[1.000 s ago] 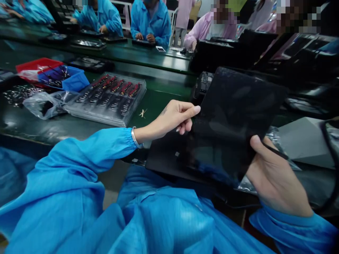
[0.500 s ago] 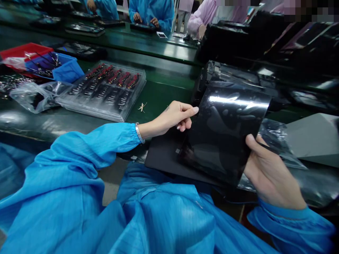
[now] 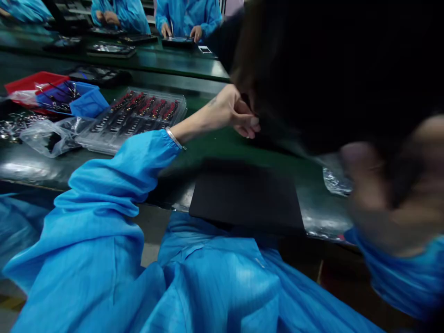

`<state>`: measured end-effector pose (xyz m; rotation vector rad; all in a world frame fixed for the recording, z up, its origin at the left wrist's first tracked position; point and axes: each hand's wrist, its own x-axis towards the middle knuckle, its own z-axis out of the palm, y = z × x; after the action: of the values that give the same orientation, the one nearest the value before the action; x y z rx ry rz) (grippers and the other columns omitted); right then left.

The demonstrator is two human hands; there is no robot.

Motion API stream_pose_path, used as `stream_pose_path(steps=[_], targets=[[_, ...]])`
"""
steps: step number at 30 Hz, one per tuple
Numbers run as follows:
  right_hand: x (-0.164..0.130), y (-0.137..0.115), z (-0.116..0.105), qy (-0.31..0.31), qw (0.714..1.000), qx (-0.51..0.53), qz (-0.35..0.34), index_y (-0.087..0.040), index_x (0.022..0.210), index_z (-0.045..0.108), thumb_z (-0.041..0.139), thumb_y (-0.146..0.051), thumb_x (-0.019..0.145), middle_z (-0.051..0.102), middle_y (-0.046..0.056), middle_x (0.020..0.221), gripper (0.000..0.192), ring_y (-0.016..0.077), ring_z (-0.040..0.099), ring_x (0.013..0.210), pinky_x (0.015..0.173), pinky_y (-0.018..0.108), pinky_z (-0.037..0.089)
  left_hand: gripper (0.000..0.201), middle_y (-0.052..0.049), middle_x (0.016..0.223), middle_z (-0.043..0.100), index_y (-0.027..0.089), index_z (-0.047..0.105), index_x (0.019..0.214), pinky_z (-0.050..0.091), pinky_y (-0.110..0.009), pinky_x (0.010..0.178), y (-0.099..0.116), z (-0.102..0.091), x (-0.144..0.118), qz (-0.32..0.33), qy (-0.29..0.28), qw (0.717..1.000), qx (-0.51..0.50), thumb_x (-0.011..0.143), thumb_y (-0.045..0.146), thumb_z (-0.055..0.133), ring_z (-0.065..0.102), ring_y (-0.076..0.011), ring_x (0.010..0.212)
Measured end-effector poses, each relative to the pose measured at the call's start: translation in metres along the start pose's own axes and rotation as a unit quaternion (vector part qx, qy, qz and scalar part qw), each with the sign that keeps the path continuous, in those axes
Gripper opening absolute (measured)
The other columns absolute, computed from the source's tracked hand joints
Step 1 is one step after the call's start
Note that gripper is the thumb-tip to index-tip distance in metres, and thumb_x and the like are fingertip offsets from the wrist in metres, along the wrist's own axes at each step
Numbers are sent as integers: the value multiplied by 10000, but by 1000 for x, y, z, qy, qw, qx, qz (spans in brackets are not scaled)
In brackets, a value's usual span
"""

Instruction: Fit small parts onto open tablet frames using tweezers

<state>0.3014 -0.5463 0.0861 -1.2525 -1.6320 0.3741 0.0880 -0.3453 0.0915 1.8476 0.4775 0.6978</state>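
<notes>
Panel moved: the dark panel (image 3: 340, 69), seen half a second ago lower and with a glossy face, is now up close to the camera, blurred, filling the upper right of the view. Right hand (image 3: 395, 219) has risen with it and appears closed round its lower right side; exact grip lost in blur. Left hand (image 3: 234, 113) sits at the panel's lower left, fingers narrowed to a pinch; cannot tell whether anything is between them. Panel thus lies between the hands, above the bench (image 3: 215, 143). Progress, judged: panel lifted and in handling, not yet set down; how much is left cannot be told. Below it, a flat black plate (image 3: 246, 196) lies at the bench's near edge, apart from both hands. Farther left: clear parts tray (image 3: 99, 144), plastic bag (image 3: 64, 136), blue bin (image 3: 92, 104). Across the bench, a co-worker's hand (image 3: 196, 33).
</notes>
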Motion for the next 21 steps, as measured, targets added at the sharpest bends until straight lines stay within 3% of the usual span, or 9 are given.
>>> stream_pose_path(steps=[3,5,8,10,13,15,18,21], targets=[[-20,2,15,-72,985,-82,-136,-485,1339,707,717,-231,968,627,-121,1457,450,308,601,1390,1224,466,510,205,-51,1038,785,144,696,1029,580,-215,901,-31,-10,1,13,-31,999,11,842,125,779,741,-130,965],[-36,14,24,-103,956,-147,-233,-425,1412,666,646,-171,995,605,-70,1472,489,270,666,1313,1172,449,560,347,-77,1047,787,141,675,1181,599,-231,850,-55,-20,-7,-20,-33,999,23,845,156,762,754,-141,915],[-58,34,34,-112,911,-242,-313,-340,1530,562,526,-121,1036,569,5,1503,542,262,665,1307,1124,467,588,414,-117,1035,782,130,636,1300,595,-253,723,-72,-39,-22,-67,31,991,115,898,215,691,759,-157,790],[-68,39,41,-114,912,-260,-295,-345,1514,583,519,-108,1035,583,10,1492,538,264,663,1308,1125,470,585,386,-115,1036,783,146,659,1300,580,-259,728,-70,-48,-29,-72,45,977,194,925,238,658,760,-165,799],[-77,33,53,-123,912,-289,-265,-330,1500,601,537,-91,1026,613,42,1476,535,270,670,1305,1111,448,598,326,-81,1029,788,192,716,1255,555,-275,805,-60,-43,-33,-41,-2,955,294,958,287,623,755,-185,881],[-79,25,60,-141,906,-313,-246,-306,1522,580,530,-92,1032,639,74,1461,536,290,670,1310,1092,462,609,295,-65,1069,785,211,749,1209,525,-278,875,-56,-29,-35,-8,-47,934,354,981,317,594,738,-200,980],[-73,16,57,-210,907,-282,-232,-257,1634,430,579,-261,1060,711,123,1380,594,323,700,1272,1007,463,644,331,-78,1177,752,189,754,1213,483,-291,949,-61,-2,-39,31,-136,910,390,1034,357,531,695,-219,1090],[-47,19,38,-239,931,-191,-199,-284,1684,329,476,-529,1078,746,110,1155,671,254,743,995,797,361,636,377,-115,1213,703,145,713,1296,460,-316,969,-68,17,-45,30,-170,901,399,1070,349,488,655,-235,1113]])
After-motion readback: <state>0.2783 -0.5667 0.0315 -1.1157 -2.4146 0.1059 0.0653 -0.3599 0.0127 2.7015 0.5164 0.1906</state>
